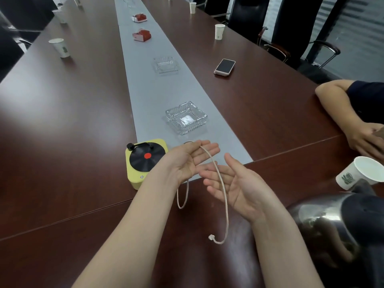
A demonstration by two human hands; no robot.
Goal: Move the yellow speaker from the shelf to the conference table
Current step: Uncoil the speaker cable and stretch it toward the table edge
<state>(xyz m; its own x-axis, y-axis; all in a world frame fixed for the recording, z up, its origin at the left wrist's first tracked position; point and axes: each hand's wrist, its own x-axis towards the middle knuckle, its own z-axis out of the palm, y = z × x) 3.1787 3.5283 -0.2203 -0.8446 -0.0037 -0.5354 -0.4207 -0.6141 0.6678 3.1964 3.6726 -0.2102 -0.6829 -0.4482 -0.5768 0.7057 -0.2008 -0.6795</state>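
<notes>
The yellow speaker point(145, 163) sits on the worktop point(62, 121), just left of the left hand point(187, 161), whose released grip has a pale cord point(220, 183) draped across it; right hand point(234, 186) likewise spread, farther off.

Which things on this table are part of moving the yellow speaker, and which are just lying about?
Part of the job: yellow speaker, its cord, left hand, right hand, conference table.

Lying about: near ashtray, far ashtray, phone, paper cups, kettle.
</notes>
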